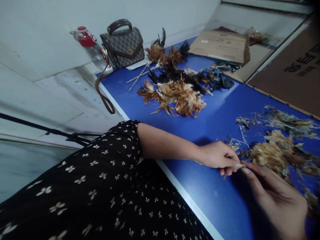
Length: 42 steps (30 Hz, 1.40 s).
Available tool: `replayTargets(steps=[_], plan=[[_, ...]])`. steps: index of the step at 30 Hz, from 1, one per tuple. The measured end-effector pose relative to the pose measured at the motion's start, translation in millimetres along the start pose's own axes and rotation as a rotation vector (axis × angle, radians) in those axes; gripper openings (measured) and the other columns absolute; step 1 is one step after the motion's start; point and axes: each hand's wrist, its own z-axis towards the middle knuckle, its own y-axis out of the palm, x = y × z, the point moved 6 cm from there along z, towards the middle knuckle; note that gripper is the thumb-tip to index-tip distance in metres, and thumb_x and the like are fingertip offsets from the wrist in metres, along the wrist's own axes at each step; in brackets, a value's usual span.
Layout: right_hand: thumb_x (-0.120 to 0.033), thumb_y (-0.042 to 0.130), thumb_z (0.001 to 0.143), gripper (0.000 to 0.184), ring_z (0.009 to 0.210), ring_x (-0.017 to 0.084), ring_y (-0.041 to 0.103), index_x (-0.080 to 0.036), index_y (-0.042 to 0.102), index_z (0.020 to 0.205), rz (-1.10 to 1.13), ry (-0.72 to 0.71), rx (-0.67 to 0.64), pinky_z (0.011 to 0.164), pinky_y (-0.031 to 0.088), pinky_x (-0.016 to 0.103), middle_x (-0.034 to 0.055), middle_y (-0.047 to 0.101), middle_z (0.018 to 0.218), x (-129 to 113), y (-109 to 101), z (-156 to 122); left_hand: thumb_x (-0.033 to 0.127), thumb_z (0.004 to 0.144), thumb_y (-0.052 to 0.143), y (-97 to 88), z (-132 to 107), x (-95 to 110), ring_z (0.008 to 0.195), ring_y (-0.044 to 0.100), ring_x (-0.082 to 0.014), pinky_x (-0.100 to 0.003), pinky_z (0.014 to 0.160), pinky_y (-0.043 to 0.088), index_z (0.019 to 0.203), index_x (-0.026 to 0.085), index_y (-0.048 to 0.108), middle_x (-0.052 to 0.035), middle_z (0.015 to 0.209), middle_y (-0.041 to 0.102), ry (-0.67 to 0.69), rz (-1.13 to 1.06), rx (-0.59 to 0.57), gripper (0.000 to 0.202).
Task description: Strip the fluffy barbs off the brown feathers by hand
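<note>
My left hand [221, 156] reaches across the blue table, its fingers closed in a pinch. My right hand [277, 193] is pinched too, and the fingertips of both hands meet. Between them shows a tiny tan bit of a feather [243, 165], mostly hidden by the fingers. A thin brown tip pokes out below my left fingers. Just behind the hands lies a heap of tan, fluffy feathers [270, 151]. Further back is a scattered pile of greyish feathers [290, 120].
Brown feather bunches [180, 96] and black feathers [170, 74] lie at the table's far left, beside thin sticks [136, 80]. A patterned handbag [126, 46] and a red-capped bottle [91, 46] stand at the edge. Flattened cardboard [220, 45] lies at the back; a cardboard panel [290, 70] stands right.
</note>
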Motion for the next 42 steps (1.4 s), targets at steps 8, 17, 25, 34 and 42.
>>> replayTargets(steps=[8, 17, 25, 34, 42], plan=[[-0.039, 0.086, 0.087, 0.02, 0.082, 0.021, 0.076, -0.031, 0.085, 0.105, 0.002, 0.05, 0.062, 0.083, 0.063, 0.033, 0.0021, 0.083, 0.1, 12.2, -1.8, -7.2, 0.034, 0.079, 0.097, -0.8, 1.1, -3.2, 0.056, 0.069, -0.0121, -0.03, 0.064, 0.058, 0.091, 0.014, 0.072, 0.0015, 0.066, 0.074, -0.028, -0.151, -0.036, 0.035], [-0.042, 0.082, 0.091, 0.019, 0.079, 0.019, 0.075, -0.028, 0.084, 0.104, -0.031, 0.023, 0.053, 0.079, 0.061, 0.032, 0.0031, 0.083, 0.096, 6.1, 5.8, -3.4, 0.026, 0.095, 0.081, -4.6, 7.6, -18.4, 0.056, 0.071, -0.0108, -0.025, 0.061, 0.055, 0.097, 0.015, 0.069, 0.0026, 0.069, 0.073, -0.008, 0.043, 0.034, 0.016], [-0.044, 0.079, 0.093, 0.018, 0.075, 0.015, 0.074, -0.028, 0.082, 0.1, -0.148, -0.126, -0.069, 0.072, 0.058, 0.027, 0.0008, 0.082, 0.093, -11.9, 2.0, 3.8, 0.022, 0.103, 0.063, -11.5, 1.9, -1.4, 0.052, 0.068, -0.0091, -0.024, 0.059, 0.054, 0.09, 0.017, 0.062, 0.004, 0.066, 0.069, 0.008, 0.162, 0.148, 0.014], [-0.035, 0.077, 0.095, 0.006, 0.074, 0.015, 0.072, -0.028, 0.078, 0.095, -0.028, -0.2, -0.182, 0.069, 0.056, 0.026, 0.0015, 0.077, 0.091, -30.6, 1.6, 3.4, 0.007, 0.091, 0.071, 10.7, -15.4, 25.3, 0.066, 0.064, -0.0113, -0.029, 0.077, 0.056, 0.066, 0.021, 0.06, 0.001, 0.066, 0.064, 0.21, 0.642, -0.123, 0.03], [-0.041, 0.076, 0.096, 0.015, 0.071, 0.016, 0.071, -0.026, 0.076, 0.098, -0.072, -0.048, -0.034, 0.069, 0.057, 0.028, 0.0008, 0.076, 0.087, 6.7, -1.0, -2.4, 0.024, 0.106, 0.062, 5.1, -11.8, 17.1, 0.053, 0.067, -0.0099, -0.026, 0.06, 0.058, 0.098, 0.019, 0.06, 0.0052, 0.067, 0.066, 0.147, 0.223, 0.023, 0.01]])
